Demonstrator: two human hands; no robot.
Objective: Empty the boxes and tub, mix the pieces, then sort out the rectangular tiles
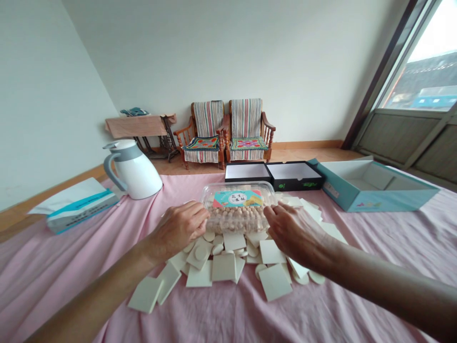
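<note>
A clear plastic box (238,206) of small round tan snacks, with a colourful label on its lid, stands on the pink tablecloth (228,309). My left hand (180,227) grips its left end with curled fingers. My right hand (291,230) holds its right end the same way. In front of the box and under my hands lie several cream-coloured square and round foam pieces (224,267), spread in a loose heap.
A white jug (133,169) and a tissue pack (78,207) sit at the left. Two black open trays (273,175) and a teal open carton (374,190) lie behind the box. Two wooden chairs (224,133) and a small table (141,126) stand by the far wall.
</note>
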